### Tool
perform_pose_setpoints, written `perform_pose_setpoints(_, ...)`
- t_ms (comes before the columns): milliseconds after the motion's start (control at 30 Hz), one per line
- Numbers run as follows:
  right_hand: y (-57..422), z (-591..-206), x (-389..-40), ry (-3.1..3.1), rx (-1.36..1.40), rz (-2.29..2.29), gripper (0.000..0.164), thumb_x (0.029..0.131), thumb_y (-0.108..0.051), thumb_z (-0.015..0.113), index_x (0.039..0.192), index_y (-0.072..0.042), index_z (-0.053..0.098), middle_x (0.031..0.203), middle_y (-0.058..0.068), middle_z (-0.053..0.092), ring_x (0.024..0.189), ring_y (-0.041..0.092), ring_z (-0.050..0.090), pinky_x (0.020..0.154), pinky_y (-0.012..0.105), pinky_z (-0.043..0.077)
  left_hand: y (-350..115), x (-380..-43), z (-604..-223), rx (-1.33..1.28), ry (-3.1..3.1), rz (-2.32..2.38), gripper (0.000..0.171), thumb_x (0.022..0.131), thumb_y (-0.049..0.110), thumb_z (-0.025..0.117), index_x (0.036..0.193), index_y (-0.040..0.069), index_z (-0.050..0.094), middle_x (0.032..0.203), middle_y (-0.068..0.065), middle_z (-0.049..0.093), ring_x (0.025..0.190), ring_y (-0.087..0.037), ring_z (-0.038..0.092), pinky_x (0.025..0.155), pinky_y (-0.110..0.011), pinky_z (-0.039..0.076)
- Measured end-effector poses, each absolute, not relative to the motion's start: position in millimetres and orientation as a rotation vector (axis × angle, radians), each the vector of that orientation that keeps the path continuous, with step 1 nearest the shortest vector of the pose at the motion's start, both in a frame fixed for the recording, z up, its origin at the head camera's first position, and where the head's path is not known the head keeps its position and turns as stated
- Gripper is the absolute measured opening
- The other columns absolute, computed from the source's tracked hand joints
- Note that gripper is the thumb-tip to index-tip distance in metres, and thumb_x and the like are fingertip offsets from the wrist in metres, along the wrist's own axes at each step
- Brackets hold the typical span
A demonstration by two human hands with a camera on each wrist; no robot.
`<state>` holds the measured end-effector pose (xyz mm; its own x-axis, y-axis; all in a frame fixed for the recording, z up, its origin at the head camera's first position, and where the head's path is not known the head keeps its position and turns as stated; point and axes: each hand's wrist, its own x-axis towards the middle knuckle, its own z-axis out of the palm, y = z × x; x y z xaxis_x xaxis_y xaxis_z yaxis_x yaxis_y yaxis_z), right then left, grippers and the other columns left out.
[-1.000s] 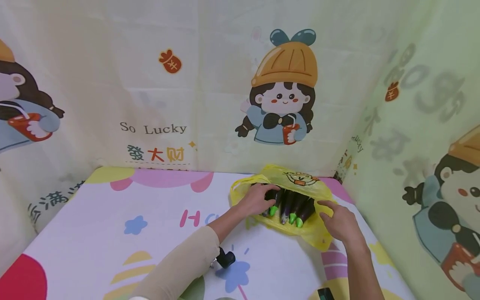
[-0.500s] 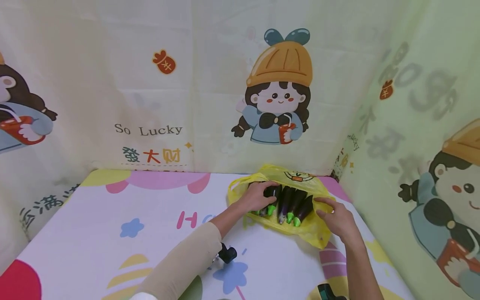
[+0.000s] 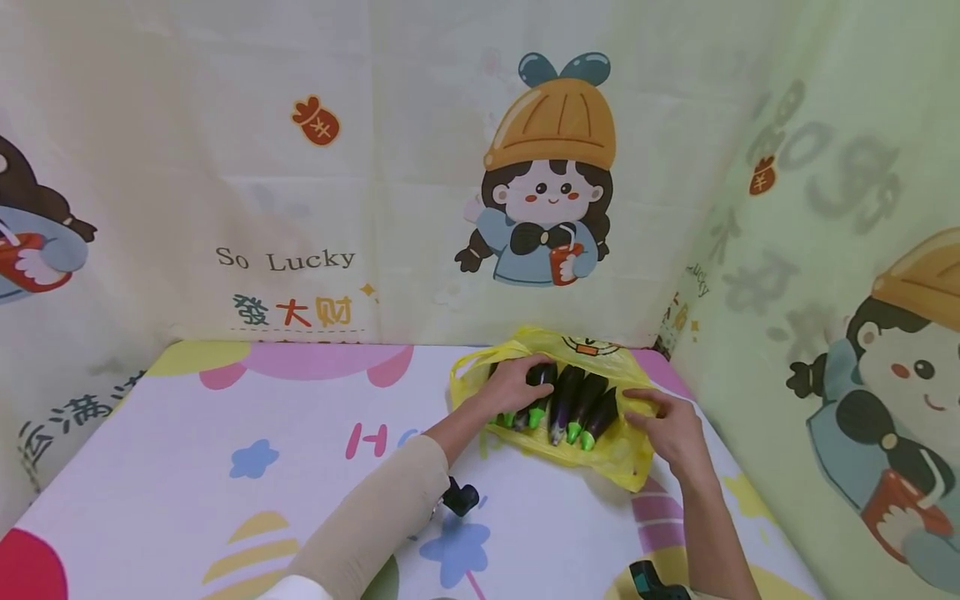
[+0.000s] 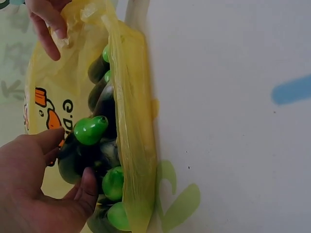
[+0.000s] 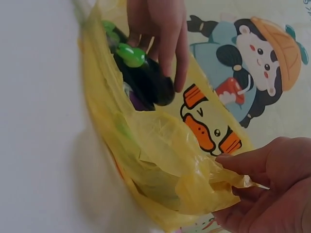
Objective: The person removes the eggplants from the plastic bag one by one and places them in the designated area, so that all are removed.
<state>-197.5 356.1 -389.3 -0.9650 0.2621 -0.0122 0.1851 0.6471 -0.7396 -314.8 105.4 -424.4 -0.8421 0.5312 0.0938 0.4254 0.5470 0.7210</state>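
Note:
A yellow plastic bag (image 3: 633,462) lies on its side on the table, its mouth facing me. Several dark purple eggplants (image 3: 581,400) with green stem ends lie side by side inside. My left hand (image 3: 513,387) reaches into the bag's left part. In the left wrist view, its thumb and fingers grip one eggplant (image 4: 73,160) around its dark body, beside other eggplants. At the bag's right side, my right hand (image 3: 675,429) pinches the crumpled plastic edge between thumb and fingers, as the right wrist view shows. Part of the eggplants is hidden behind the bag's front edge.
The table (image 3: 315,417) has a white cover with coloured prints. Patterned curtains (image 3: 420,208) stand behind and at both sides, the back one close behind the bag. Black wrist devices show at the left forearm (image 3: 375,517) and near the right forearm (image 3: 716,533).
The head view has turned slightly right, so the scene sits further left. More eggplants show in the bag's mouth, at the left by my left hand. Both hands stay at the bag.

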Motion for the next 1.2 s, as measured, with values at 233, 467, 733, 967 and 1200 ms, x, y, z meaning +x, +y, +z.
perform_pose_setpoints(233, 357.0, -388.6, -199.3, -2.706, -0.398, 1.337, 0.042, 0.096, -0.014, 0.073, 0.137, -0.005, 0.068, 0.139, 0.025, 0.054, 0.108, 0.03, 0.044, 0.065, 0.027, 0.043, 109.9, -319.1, -422.3, 0.822, 2.647, 1.131, 0.052, 0.1, 0.032, 0.069, 0.15, 0.024, 0.056, 0.152, -0.005, 0.058, 0.143, -0.03, 0.051, 0.114, -0.047, 0.045)
perform_pose_setpoints(467, 357.2, -388.1, -198.8, -2.713, -0.43, 1.398, 0.042, 0.097, -0.014, 0.072, 0.138, -0.007, 0.067, 0.155, 0.023, 0.048, 0.124, 0.03, 0.043, 0.077, 0.025, 0.044, 110.1, -318.7, -419.9, 0.814, 2.632, 1.143, 0.051, 0.099, 0.028, 0.071, 0.148, 0.024, 0.058, 0.151, -0.005, 0.058, 0.144, -0.032, 0.049, 0.113, -0.047, 0.045)
perform_pose_setpoints(733, 358.5, -388.0, -198.9, -2.705, -0.422, 1.411, 0.042, 0.096, -0.014, 0.072, 0.137, -0.006, 0.067, 0.154, 0.023, 0.048, 0.12, 0.03, 0.043, 0.076, 0.025, 0.044, 106.6, -315.7, -414.0, 0.81, 2.623, 1.181, 0.049, 0.096, 0.026, 0.074, 0.144, 0.027, 0.062, 0.151, -0.002, 0.059, 0.139, -0.03, 0.054, 0.106, -0.044, 0.05)
perform_pose_setpoints(967, 358.9, -389.3, -198.2, -2.71, -0.388, 1.404, 0.042, 0.097, -0.016, 0.072, 0.136, -0.004, 0.068, 0.154, 0.024, 0.05, 0.122, 0.028, 0.045, 0.08, 0.023, 0.045, 100.4, -307.4, -408.2, 0.813, 2.555, 1.251, 0.048, 0.094, 0.019, 0.076, 0.14, 0.025, 0.065, 0.14, -0.005, 0.065, 0.101, -0.025, 0.064, 0.079, -0.034, 0.05)
perform_pose_setpoints(1200, 359.3, -388.3, -199.1, -2.71, -0.388, 1.404, 0.041, 0.097, -0.014, 0.071, 0.136, -0.003, 0.067, 0.153, 0.024, 0.05, 0.123, 0.03, 0.044, 0.077, 0.023, 0.046, 95.0, -298.4, -402.9, 0.821, 2.508, 1.242, 0.049, 0.094, 0.018, 0.077, 0.14, 0.026, 0.065, 0.139, -0.004, 0.063, 0.09, -0.017, 0.055, 0.068, -0.029, 0.045)
